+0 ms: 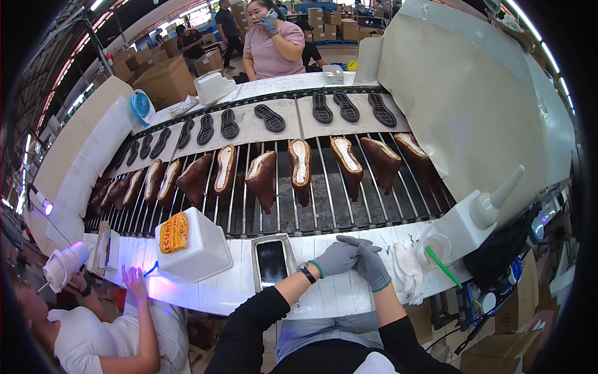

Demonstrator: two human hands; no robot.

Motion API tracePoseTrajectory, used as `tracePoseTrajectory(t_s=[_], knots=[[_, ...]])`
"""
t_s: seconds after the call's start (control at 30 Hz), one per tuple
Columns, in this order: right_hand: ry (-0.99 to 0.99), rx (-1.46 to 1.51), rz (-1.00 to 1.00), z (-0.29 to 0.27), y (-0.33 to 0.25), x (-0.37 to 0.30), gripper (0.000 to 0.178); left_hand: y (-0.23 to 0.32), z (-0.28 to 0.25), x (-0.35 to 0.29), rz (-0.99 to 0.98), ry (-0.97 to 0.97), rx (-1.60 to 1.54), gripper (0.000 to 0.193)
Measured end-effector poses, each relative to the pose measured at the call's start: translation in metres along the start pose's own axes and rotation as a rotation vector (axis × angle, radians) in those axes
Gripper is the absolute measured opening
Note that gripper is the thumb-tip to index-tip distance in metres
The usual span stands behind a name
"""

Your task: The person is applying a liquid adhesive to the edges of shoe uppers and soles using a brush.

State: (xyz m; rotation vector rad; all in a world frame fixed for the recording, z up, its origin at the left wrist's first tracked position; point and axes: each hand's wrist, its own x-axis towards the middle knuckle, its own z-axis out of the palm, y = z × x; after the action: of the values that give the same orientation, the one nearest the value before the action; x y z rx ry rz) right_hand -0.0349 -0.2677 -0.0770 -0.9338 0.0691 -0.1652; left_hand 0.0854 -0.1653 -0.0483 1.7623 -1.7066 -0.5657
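- The left grip (336, 258) and the right grip (374, 268) are lying clasped together; nothing is showing in them, and whether either is closed cannot be told.
- A brown shoe upper (346, 161) is lying ahead of both, about equally near, its long axis running away from them.
- A rack rail (349, 229) is crossing between.
- A white tray (290, 252) is sitting left, a white cloth (408, 271) right.
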Motion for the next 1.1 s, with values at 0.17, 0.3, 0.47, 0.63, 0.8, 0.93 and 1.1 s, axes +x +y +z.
tracePoseTrajectory(t_s=[0.17,0.3,0.47,0.63,0.8,0.93,1.1], knots=[[0.007,0.037,-0.027,0.0038,-0.0025,-0.0008,0.067,0.0031,-0.0015,-0.0008,0.033,0.044,-0.026,0.034],[0.039,-0.013,-0.037,0.0055,-0.0027,-0.0007,0.067,0.0026,-0.0018,0.0002,0.005,0.01,0.002,0.033],[0.021,-0.013,-0.042,0.0028,-0.0007,0.0004,0.07,0.0014,-0.0013,0.0002,0.002,0.002,0.016,0.032],[0.026,-0.013,-0.03,0.0027,-0.0003,0.0008,0.069,0.0002,0.0005,0.0006,-0.01,0.002,-0.013,0.032],[0.04,-0.036,-0.02,0.004,-0.0021,-0.0002,0.07,-0.0025,0.002,0.0005,-0.009,-0.008,0.018,0.034],[0.024,0.0,-0.012,0.0022,-0.002,0.0008,0.067,-0.0011,0.0013,0.001,-0.025,-0.019,-0.026,0.035],[0.019,0.025,-0.017,0.001,-0.001,0.0002,0.066,0.0052,-0.0041,-0.0003,-0.004,-0.007,-0.005,0.035]])
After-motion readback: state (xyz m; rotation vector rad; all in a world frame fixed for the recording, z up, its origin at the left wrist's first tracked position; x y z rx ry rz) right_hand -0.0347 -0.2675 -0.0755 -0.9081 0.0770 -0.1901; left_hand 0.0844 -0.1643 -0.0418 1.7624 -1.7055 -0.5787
